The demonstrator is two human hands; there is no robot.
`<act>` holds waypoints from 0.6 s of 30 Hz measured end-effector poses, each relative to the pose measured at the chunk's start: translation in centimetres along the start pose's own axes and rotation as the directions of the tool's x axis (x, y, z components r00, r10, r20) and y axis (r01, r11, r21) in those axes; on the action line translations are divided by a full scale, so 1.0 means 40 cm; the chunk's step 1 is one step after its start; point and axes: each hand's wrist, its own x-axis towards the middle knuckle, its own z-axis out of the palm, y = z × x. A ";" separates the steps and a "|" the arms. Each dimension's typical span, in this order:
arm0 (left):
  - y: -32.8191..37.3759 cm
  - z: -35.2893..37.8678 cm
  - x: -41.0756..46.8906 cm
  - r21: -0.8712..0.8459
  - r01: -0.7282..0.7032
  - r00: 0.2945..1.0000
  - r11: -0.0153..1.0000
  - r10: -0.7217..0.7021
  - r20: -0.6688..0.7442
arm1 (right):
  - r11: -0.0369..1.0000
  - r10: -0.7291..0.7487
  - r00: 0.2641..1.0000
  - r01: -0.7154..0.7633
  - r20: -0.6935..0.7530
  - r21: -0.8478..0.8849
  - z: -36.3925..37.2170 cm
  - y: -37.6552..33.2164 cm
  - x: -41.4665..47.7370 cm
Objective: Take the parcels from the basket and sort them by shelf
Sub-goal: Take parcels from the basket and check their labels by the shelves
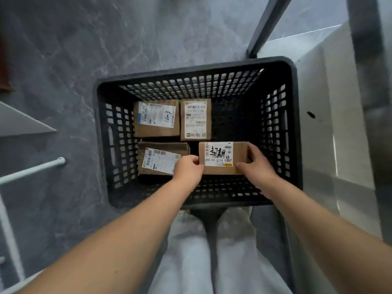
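A black plastic basket [197, 68] with perforated walls stands on the grey floor in front of my feet. Inside lie several small cardboard parcels with white labels. My left hand [187, 168] grips the left end of the front-right parcel [239, 160], which bears black handwritten characters on its label. My right hand [257, 164] grips that parcel's right end and front edge. A parcel marked "1603" [157, 118] lies at the back left, another parcel [196, 119] beside it, and a third parcel [159, 160] at the front left.
A white wire shelf frame [31, 170] and a grey shelf corner [23, 122] stand on the left. A light metal shelf unit [318, 102] with a dark post [267, 24] rises on the right. My light trouser legs [191, 262] are below the basket.
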 end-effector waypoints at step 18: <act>-0.081 0.179 0.137 0.272 0.075 0.991 0.959 -0.040 -0.130 | 0.983 0.181 0.982 -0.182 0.054 -0.001 0.248 0.053 0.261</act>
